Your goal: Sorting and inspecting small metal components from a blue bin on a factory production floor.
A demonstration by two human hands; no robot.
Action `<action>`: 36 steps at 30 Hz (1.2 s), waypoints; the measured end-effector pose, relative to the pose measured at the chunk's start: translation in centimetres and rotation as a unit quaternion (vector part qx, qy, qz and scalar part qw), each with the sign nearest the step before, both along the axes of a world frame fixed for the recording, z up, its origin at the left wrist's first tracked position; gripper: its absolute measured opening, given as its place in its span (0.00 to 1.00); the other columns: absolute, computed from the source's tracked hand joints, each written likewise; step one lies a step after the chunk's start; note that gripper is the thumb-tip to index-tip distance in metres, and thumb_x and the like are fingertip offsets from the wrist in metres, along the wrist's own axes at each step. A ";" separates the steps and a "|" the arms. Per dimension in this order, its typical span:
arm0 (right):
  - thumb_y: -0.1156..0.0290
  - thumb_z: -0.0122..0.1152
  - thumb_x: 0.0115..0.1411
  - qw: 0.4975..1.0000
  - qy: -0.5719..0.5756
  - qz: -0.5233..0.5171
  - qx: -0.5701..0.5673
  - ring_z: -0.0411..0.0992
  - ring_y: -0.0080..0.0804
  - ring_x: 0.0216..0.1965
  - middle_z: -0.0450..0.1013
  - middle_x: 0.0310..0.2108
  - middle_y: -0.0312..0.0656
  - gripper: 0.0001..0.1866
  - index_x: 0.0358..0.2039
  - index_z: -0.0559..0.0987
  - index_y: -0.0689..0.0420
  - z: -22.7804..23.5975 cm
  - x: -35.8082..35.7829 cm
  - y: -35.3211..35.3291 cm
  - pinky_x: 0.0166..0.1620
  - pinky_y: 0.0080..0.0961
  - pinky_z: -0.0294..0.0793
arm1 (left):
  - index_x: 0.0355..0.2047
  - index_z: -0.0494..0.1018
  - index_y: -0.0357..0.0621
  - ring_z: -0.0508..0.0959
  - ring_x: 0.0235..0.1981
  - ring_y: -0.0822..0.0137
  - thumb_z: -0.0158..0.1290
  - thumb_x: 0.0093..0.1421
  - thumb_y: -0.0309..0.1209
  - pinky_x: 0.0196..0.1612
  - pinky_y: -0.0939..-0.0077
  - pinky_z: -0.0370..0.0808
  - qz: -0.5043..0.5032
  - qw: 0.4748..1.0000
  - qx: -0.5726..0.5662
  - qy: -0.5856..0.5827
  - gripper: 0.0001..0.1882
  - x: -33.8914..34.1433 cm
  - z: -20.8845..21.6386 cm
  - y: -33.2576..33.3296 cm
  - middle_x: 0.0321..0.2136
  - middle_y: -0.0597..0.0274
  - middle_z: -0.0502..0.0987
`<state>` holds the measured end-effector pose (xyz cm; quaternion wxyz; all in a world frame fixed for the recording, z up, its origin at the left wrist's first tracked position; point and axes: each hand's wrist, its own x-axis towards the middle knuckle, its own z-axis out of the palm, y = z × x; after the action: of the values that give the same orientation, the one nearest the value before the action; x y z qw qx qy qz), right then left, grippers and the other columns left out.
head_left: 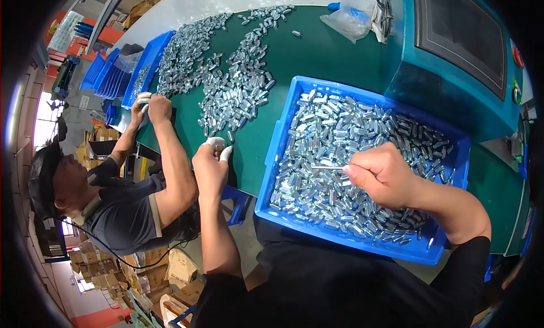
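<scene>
Green matting covers the desk (317,50), which runs past a teal machine housing (453,84) at its right edge. At the near edge sits a blue tray (281,135), filled with small silvery metal sleeves (345,135). The person's right hand (385,178) hangs over the middle of that tray, thumb and forefinger pressed together on a thin metal pin (327,167) that points left above the heap. The left hand (211,164) rests at the near edge of the desk, just left of the tray; white finger cots cover two fingertips (225,153), which are pinched together, though what they hold is too small to tell. A loose spread of the same silvery parts (235,90) lies just beyond that hand and trails toward the far edge. At the left edge a co-worker's hands (152,106) touch the spread beside another blue tray (148,62). A clear plastic bag (351,13) lies at the far edge.
</scene>
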<state>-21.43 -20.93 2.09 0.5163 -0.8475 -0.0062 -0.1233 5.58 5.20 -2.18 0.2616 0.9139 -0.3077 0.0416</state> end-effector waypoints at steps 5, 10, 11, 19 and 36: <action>0.72 0.57 0.65 1.000 -0.022 -0.007 0.010 0.63 0.42 0.13 0.62 0.12 0.45 0.20 0.16 0.67 0.59 -0.5 0.2 0.5 0.20 0.35 0.59 | 0.52 0.76 0.36 0.76 0.34 0.74 0.58 0.62 0.21 0.39 0.80 0.74 -0.046 0.940 -0.260 0.217 0.17 -1.8 0.3 0.3 0.38 0.62 0.80; 0.73 0.56 0.65 1.000 -0.012 0.011 0.019 0.67 0.39 0.15 0.67 0.14 0.44 0.16 0.18 0.71 0.60 -0.7 0.0 0.2 0.21 0.33 0.63 | 0.48 0.76 0.35 0.80 0.33 0.66 0.56 0.63 0.20 0.36 0.74 0.78 -0.107 0.771 -0.438 0.449 0.13 -10.6 2.6 -3.5 0.37 0.54 0.81; 0.74 0.54 0.65 0.999 0.000 0.030 0.011 0.71 0.35 0.17 0.71 0.16 0.42 0.15 0.20 0.74 0.60 -0.7 0.1 0.2 0.22 0.30 0.67 | 0.46 0.75 0.35 0.81 0.31 0.65 0.56 0.62 0.19 0.34 0.74 0.79 -0.104 0.754 -0.443 0.473 0.11 -11.6 2.6 -4.0 0.37 0.51 0.81; 0.74 0.56 0.64 1.000 -0.001 0.011 -0.023 0.70 0.39 0.15 0.70 0.14 0.43 0.13 0.21 0.76 0.59 -0.7 0.1 0.2 0.21 0.34 0.64 | 0.42 0.75 0.37 0.83 0.33 0.66 0.57 0.59 0.14 0.36 0.76 0.81 -0.135 0.731 -0.434 0.509 0.11 -12.8 1.5 -4.9 0.37 0.51 0.82; 0.69 0.63 0.58 0.979 -0.115 0.049 -0.162 0.68 0.40 0.17 0.67 0.15 0.39 0.11 0.20 0.74 0.55 -2.0 0.0 2.1 0.22 0.35 0.66 | 0.39 0.76 0.38 0.83 0.30 0.69 0.62 0.58 0.17 0.32 0.78 0.80 -0.233 0.732 -0.283 0.574 0.10 -13.7 2.4 -4.9 0.30 0.58 0.82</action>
<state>-21.41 -18.87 0.06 0.3733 -0.8988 -0.1265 -0.1919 -8.07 0.32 0.19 0.6368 0.5472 -0.2758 -0.4679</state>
